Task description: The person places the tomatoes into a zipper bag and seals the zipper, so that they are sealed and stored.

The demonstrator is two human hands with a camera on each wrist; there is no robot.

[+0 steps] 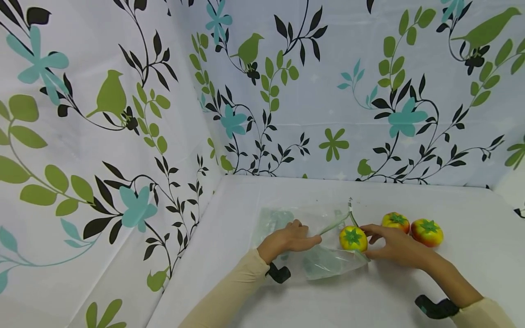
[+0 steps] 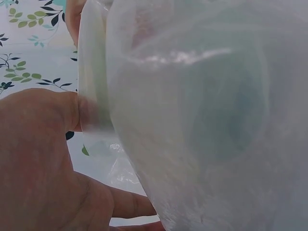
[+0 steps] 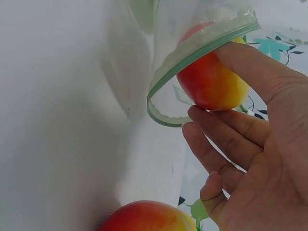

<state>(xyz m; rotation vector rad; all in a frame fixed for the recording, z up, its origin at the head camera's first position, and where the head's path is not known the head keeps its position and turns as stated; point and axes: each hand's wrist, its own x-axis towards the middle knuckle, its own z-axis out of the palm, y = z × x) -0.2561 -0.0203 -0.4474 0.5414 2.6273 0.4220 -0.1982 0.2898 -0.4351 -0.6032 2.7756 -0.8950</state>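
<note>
As the right hand [image 1: 395, 246] cups one tomato-like fruit [image 1: 353, 238], its thumb lies over the rim on one side and its fingertips touch the fruit's underside, a narrow hold. The key relation is fruit to mouth: the fruit lies just left of the right palm, at the right end of a clear plastic bag [image 1: 334, 264], and in the right wrist view the bag's green rim strip [image 3: 168, 76] crosses in front of it, with film over part of it. Being round, the fruit has no long axis; its green calyx faces up. The bag stretches from left to right, its mouth toward the right hand, which is much the nearer to the fruit. Over the bag's middle, the left hand [image 1: 289, 239] has thumb and fingers wide apart, the thumb tip at the strip; whether it pinches the film cannot be told.

Beyond the right hand sit two more fruits, a farther one [image 1: 395, 222] and a nearer one [image 1: 427, 233], side by side, leaving less room there. More room shows on the white tabletop [image 1: 328, 300] between the forearms, and behind the bag toward the leaf-patterned backdrop [image 1: 287, 136] at the table's far edge.
</note>
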